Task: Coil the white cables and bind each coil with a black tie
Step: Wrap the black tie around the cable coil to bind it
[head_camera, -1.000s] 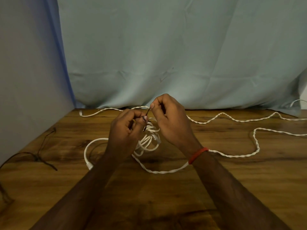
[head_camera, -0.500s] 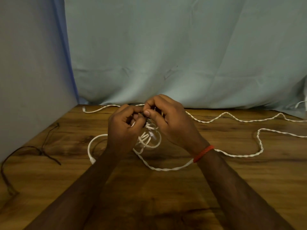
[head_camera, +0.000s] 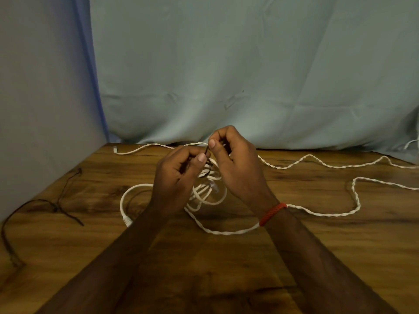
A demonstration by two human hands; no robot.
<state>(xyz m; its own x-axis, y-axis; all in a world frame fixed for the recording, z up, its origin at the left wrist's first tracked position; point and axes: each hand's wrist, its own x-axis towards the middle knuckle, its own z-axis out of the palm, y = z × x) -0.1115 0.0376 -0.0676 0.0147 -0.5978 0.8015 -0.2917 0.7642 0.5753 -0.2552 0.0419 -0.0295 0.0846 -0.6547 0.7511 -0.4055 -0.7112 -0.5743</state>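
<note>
we are pinching a thin black tie (head_camera: 207,152) between both thumbs and forefingers, left hand (head_camera: 179,175) and right hand (head_camera: 235,164) meeting just above the white cable coil (head_camera: 208,191). the coil is hanging between our hands over the wooden table (head_camera: 226,268), while a twisted white cable (head_camera: 340,214) is trailing loose to the right.

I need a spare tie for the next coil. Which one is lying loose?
Start at the wooden table's left edge, by the grey wall. The loose black tie lies there, away from both hands. Unlike the white cables, it is thin and dark.
</note>
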